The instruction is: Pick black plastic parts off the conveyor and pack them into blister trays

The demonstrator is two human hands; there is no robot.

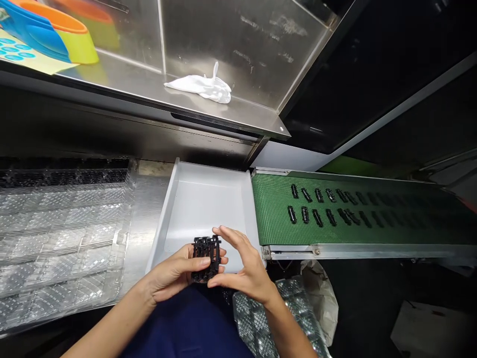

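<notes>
My left hand is closed round a stack of black plastic parts, its thumb lying across the front. At the right side of the stack, my right hand has its thumb and fingers spread around the rightmost black part, close to its top and bottom; whether the fingertips press on it is hard to tell. Both hands are over the near edge of a white tray. Two rows of similar black parts lie on a green conveyor belt to the right.
Clear plastic blister trays lie at the left, with black parts in their far row. A steel shelf above holds a white crumpled glove or bag and a blue-yellow-orange holder. More clear trays and a paper bag are below the belt.
</notes>
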